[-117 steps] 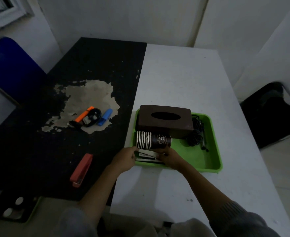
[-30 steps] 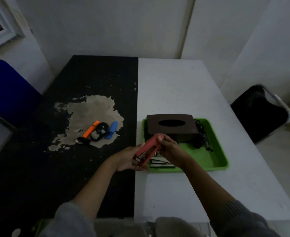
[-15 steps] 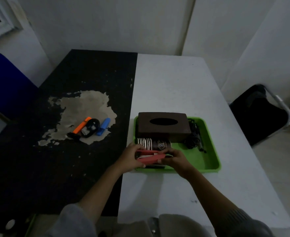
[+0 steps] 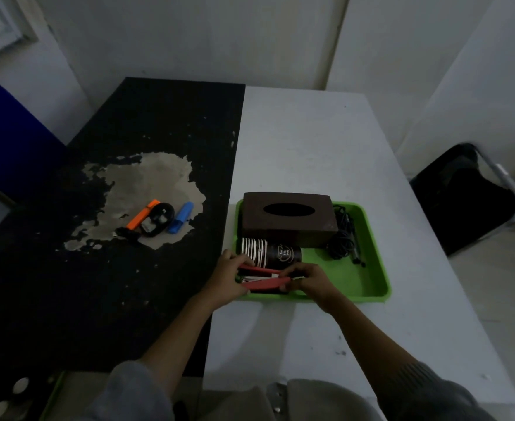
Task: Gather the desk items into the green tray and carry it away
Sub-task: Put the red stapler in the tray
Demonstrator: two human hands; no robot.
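1. Table (image 4: 304, 147): black half at 9 o'clock, white half at 3 o'clock.
2. Tray (image 4: 374, 268), on the white half: tissue box (image 4: 286, 218), cups (image 4: 269, 255), cable (image 4: 342, 238).
3. Left hand (image 4: 227, 276) and right hand (image 4: 307, 281): both gripping the stapler (image 4: 263, 278) at the tray's 7 o'clock corner.
4. Markers (image 4: 142, 217), black half, 9 o'clock of the tray.

Looks like a plain office corner here, dim and bare. White walls (image 4: 219, 34), two desks pushed together: a black tabletop (image 4: 159, 117) with its coating peeled off in a pale patch, a white tabletop (image 4: 304, 147) beside it. Desk stuff everywhere: orange highlighter (image 4: 142, 218), blue highlighter (image 4: 181, 217), a red stapler (image 4: 265, 281) at the green tray (image 4: 374, 268), a brown tissue box (image 4: 286, 215). Black chrome-framed chair (image 4: 468, 196) to the right.
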